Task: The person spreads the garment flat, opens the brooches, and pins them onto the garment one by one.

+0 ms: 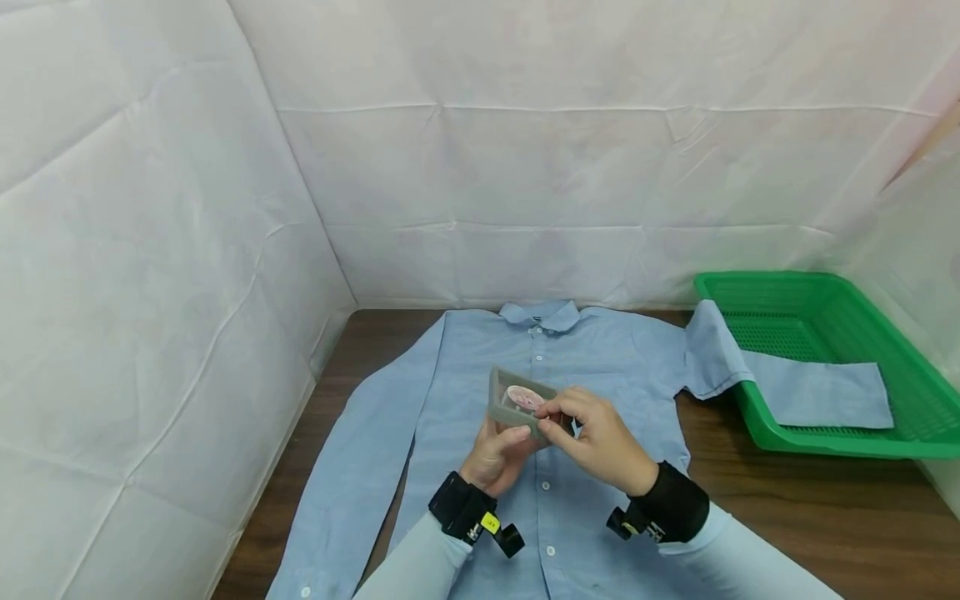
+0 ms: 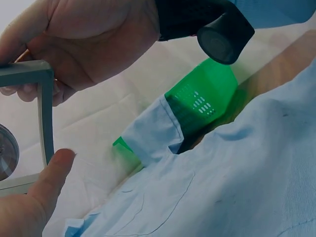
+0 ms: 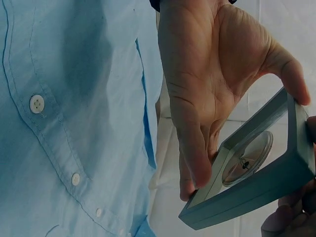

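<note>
A small grey-framed case [image 1: 512, 419] is held above the shirt by both hands. Inside it lies a round pinkish badge [image 1: 525, 397], which looks like a clear disc [image 3: 249, 160] from the side in the right wrist view. My left hand [image 1: 498, 458] grips the case from below, its thumb on the near edge. With thumb and index finger, my right hand [image 1: 596, 425] pinches the case's right end, the fingertips close to the badge. Whether they touch the badge is unclear. Beneath lies a light blue buttoned shirt [image 1: 480, 350], spread out with its collar away from me.
A green plastic basket [image 1: 922, 408] stands on the brown table [image 1: 832, 492] at the right. One shirt sleeve [image 1: 825, 392] drapes over its rim and inside. White cloth walls [image 1: 525, 183] enclose the back and sides.
</note>
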The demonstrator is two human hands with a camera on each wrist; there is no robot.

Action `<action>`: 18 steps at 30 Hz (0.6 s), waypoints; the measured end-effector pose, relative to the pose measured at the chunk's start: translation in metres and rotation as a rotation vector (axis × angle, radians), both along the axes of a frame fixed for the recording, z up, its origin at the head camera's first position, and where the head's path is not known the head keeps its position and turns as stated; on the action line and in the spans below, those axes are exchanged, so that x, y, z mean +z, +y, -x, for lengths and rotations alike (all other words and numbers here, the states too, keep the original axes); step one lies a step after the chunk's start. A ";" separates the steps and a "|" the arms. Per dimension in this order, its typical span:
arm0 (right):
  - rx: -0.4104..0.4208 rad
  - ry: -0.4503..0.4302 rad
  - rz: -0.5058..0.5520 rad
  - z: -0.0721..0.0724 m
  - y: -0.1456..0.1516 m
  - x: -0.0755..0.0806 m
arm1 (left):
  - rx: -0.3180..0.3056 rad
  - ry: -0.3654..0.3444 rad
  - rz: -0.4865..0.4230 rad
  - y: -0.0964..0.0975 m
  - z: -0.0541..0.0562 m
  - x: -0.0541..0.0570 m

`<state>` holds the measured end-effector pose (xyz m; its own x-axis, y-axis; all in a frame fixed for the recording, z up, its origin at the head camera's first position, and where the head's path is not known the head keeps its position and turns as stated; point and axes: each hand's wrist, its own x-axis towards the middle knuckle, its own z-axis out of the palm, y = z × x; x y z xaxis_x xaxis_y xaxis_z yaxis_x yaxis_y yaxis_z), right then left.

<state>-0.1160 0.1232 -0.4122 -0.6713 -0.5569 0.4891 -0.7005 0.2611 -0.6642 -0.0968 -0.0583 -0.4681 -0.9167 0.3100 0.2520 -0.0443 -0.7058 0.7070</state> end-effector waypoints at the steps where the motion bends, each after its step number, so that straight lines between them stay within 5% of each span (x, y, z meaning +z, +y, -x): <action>1: 0.004 0.005 0.000 -0.001 -0.001 0.000 | -0.007 0.007 -0.003 0.000 0.000 0.000; 8: 0.008 0.082 -0.020 -0.002 -0.006 -0.002 | -0.013 0.033 -0.010 0.000 -0.001 -0.001; 18: -0.011 0.137 -0.020 -0.004 -0.016 -0.006 | 0.084 0.005 -0.026 0.003 -0.004 -0.004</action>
